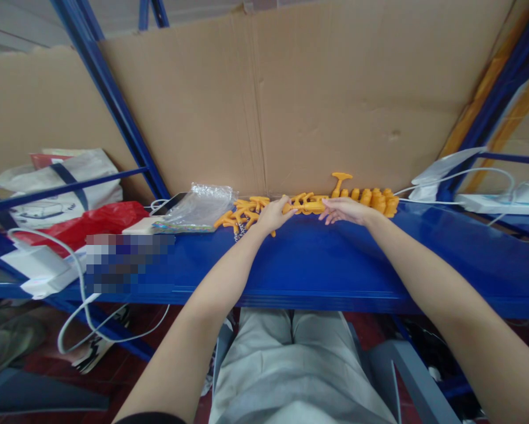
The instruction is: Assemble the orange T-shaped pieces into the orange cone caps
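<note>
A long orange plastic part (310,205) lies at the back of the blue shelf, between my two hands. My left hand (273,217) has its thumb and forefinger closed around its left end. At the other end, my right hand (346,209) pinches the part with thumb and forefinger, its other fingers hanging loosely below. Left of my left hand is a pile of orange branching pieces (245,213), with a short metal chain (240,231) among them. Several orange knobbed pieces (379,200) stand in rows behind my right hand. An orange T-shaped handle (342,182) rises above them.
A cardboard sheet (335,88) backs the blue shelf (321,259). Leftward lie clear plastic bags (202,206), a red bag (100,221), a cloth bag (70,188) and a white charger (35,262) with dangling cable. A white power strip (502,204) sits right. Another person's foot (94,353) shows below.
</note>
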Available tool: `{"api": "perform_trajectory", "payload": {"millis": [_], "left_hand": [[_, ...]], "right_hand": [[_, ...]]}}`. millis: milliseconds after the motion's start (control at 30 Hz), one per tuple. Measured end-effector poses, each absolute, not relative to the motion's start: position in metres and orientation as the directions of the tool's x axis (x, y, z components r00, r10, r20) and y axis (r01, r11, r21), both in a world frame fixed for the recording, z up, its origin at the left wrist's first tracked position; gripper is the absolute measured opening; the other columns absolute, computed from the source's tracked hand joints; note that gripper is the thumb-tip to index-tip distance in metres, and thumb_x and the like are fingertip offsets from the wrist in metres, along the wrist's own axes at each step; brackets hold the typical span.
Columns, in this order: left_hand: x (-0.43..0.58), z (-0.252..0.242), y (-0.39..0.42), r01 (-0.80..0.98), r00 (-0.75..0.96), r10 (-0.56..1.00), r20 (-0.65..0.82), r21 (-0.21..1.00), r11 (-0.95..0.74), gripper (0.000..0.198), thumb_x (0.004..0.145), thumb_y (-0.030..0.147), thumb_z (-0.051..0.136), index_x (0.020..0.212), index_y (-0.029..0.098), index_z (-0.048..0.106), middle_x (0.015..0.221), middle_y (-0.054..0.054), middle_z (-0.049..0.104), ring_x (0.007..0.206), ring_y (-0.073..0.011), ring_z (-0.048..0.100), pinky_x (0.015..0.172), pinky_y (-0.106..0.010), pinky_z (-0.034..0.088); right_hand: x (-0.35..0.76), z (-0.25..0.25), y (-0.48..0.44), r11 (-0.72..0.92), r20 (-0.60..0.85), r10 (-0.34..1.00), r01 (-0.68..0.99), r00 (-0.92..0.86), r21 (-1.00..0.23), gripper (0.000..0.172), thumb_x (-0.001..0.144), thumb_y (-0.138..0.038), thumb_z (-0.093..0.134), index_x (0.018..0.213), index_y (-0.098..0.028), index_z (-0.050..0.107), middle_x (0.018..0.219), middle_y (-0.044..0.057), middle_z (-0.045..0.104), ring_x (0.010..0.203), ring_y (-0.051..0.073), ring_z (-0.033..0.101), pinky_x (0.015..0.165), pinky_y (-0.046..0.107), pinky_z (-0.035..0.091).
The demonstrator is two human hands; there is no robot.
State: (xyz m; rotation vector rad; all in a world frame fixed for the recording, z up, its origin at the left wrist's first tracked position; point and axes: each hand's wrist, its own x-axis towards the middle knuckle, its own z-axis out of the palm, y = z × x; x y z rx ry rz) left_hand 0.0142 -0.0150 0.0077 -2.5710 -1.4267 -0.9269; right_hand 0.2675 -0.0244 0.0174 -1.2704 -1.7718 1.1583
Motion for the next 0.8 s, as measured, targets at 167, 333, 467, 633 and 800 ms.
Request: {"api": "perform_trajectory", "payload": {"millis": [167, 333, 467, 633, 800], "left_hand": [[0.014, 0.007, -0.014, 0.778, 0.380, 0.754, 0.536, 0.255, -0.574, 0.019, 0.094, 0.034, 0.062, 0.107, 0.020, 0.060, 0.098, -0.006, 0.073, 0.093, -0.0233, 0.069, 0.080, -0.030, 0.049], [0.014, 0.007, -0.013, 0.783, 0.374, 0.757, 0.535, 0.255, -0.567, 0.022, 0.094, 0.037, 0.061, 0.108, 0.020, 0.060, 0.097, -0.006, 0.073, 0.091, -0.0235, 0.069, 0.078, -0.030, 0.048], [0.013, 0.008, -0.014, 0.783, 0.371, 0.764, 0.528, 0.264, -0.563, 0.023, 0.094, 0.038, 0.061, 0.109, 0.020, 0.061, 0.096, -0.006, 0.073, 0.089, -0.0231, 0.069, 0.077, -0.029, 0.048], [0.010, 0.006, -0.011, 0.783, 0.364, 0.758, 0.541, 0.262, -0.563, 0.021, 0.094, 0.038, 0.061, 0.106, 0.020, 0.061, 0.092, -0.005, 0.073, 0.086, -0.0226, 0.069, 0.071, -0.027, 0.046], [0.012, 0.006, -0.011, 0.756, 0.378, 0.727, 0.573, 0.262, -0.600, 0.021, 0.094, 0.038, 0.061, 0.105, 0.021, 0.060, 0.090, -0.005, 0.073, 0.085, -0.0217, 0.069, 0.073, -0.027, 0.046]], "right_hand": [[0.262, 0.020, -0.024, 0.060, -0.052, 0.967, 0.419, -0.249, -0.906, 0.062, 0.097, -0.073, 0.031, 0.080, -0.019, 0.058, 0.072, 0.014, 0.073, 0.057, 0.018, 0.067, 0.054, 0.028, 0.055], [0.270, 0.020, -0.023, 0.135, 0.009, 0.938, 0.339, -0.348, -0.931, 0.038, 0.095, -0.053, 0.060, 0.112, -0.019, 0.064, 0.110, 0.013, 0.077, 0.068, 0.015, 0.071, 0.057, 0.023, 0.055], [0.268, 0.021, -0.026, 0.151, 0.055, 0.944, 0.279, -0.325, -0.948, 0.022, 0.090, -0.032, 0.072, 0.107, -0.018, 0.067, 0.112, 0.011, 0.076, 0.066, 0.011, 0.069, 0.058, 0.019, 0.053], [0.260, 0.026, -0.032, 0.155, 0.063, 0.950, 0.284, -0.306, -0.946, 0.029, 0.093, -0.043, 0.069, 0.096, -0.014, 0.071, 0.087, 0.012, 0.078, 0.058, 0.013, 0.067, 0.056, 0.022, 0.051], [0.251, 0.024, -0.033, 0.111, 0.036, 0.974, 0.330, -0.225, -0.937, 0.053, 0.096, -0.062, 0.052, 0.083, -0.015, 0.070, 0.061, 0.010, 0.071, 0.048, 0.015, 0.062, 0.051, 0.025, 0.050]]}}
